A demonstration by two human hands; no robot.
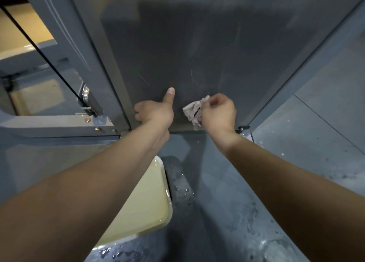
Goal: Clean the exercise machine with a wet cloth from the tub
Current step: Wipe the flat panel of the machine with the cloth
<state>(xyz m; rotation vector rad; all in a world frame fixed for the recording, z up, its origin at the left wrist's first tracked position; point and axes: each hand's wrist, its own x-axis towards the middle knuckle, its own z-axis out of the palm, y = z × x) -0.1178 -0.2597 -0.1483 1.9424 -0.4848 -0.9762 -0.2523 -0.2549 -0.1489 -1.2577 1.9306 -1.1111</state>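
Note:
The exercise machine's dark grey panel [197, 50] rises in front of me, streaked with wipe marks. My right hand [219, 113] grips a crumpled whitish wet cloth [192, 111] and holds it against the panel's bottom edge. My left hand [156, 111] grips the panel's lower left edge, fingers curled round it and thumb pointing up along the surface. A cream tub [154, 198] of water sits on the floor under my left forearm, partly hidden by it.
The machine's grey frame post [83, 50] with a black cable [41, 52] and a chrome fitting [86, 94] stands at left. A grey base bar [49, 123] runs along the floor. Water drops lie on the grey floor [246, 222] around the tub.

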